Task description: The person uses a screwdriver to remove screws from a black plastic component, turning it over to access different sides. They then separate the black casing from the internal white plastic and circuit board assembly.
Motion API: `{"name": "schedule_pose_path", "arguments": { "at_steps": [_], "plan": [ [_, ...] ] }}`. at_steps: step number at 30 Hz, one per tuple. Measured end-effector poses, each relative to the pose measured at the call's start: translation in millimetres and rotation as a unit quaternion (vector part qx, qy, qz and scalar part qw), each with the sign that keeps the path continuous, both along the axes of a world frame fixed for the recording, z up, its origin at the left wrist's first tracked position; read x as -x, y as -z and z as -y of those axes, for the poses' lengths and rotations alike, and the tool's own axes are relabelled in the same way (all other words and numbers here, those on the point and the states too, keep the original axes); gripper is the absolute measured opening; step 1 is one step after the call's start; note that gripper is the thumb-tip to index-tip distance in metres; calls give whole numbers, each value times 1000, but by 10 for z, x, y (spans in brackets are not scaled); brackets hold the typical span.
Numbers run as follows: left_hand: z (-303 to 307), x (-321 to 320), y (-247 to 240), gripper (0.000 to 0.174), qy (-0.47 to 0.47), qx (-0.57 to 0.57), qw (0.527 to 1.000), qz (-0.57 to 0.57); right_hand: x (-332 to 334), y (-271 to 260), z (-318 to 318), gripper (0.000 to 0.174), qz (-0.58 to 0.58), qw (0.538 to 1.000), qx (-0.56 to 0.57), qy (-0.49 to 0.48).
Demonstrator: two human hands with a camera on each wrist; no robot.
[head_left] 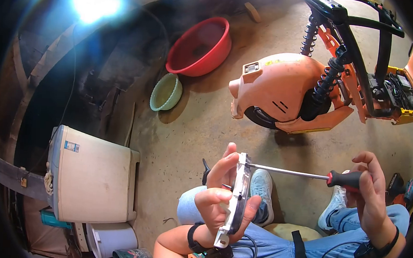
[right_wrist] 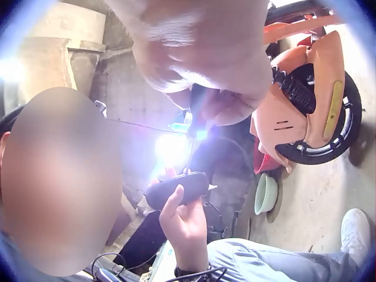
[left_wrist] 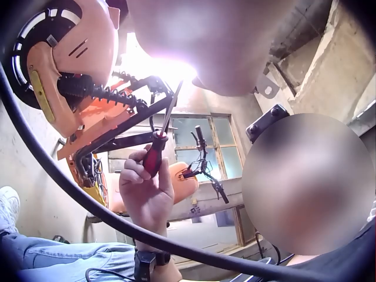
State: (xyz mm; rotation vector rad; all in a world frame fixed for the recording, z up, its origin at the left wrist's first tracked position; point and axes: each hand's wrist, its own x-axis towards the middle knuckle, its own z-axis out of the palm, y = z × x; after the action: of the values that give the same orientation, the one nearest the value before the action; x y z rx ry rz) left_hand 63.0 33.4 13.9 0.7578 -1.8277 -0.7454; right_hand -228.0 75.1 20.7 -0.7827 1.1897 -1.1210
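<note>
My left hand (head_left: 213,210) holds up a narrow part with a white frame (head_left: 233,207) and a dark, smooth face, pinched between the thumb and the fingers. In the right wrist view its dark oval face (right_wrist: 176,191) shows, with the left thumb across it. A screwdriver (head_left: 346,179) with a red and black handle is gripped in my right hand (head_left: 373,198). Its long steel shaft runs leftward, the tip right at the upper end of the part. From the left wrist, the screwdriver handle (left_wrist: 154,157) appears between right thumb and fingers; the part itself is mostly hidden there.
An orange electric scooter (head_left: 284,89), partly stripped, stands ahead on the concrete floor. Beyond my left hand are a red basin (head_left: 205,65), a pale green basin (head_left: 166,94) and a large cream-coloured bin (head_left: 95,176). Tools (head_left: 401,186) lie at the far right.
</note>
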Motion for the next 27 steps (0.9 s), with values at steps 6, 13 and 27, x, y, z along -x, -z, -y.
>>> {"name": "schedule_pose_path", "arguments": {
  "at_steps": [6,13,27],
  "plan": [
    [-17,14,-1,59,8,-7,1000,1,-48,65,-5,68,24,999,-28,15],
    [-8,-10,-11,57,-8,-12,1000,12,-37,69,-12,64,-10,999,52,0],
    [-4,-21,-15,59,-1,-12,1000,10,-64,31,-7,67,19,998,56,14]
  ]
}}
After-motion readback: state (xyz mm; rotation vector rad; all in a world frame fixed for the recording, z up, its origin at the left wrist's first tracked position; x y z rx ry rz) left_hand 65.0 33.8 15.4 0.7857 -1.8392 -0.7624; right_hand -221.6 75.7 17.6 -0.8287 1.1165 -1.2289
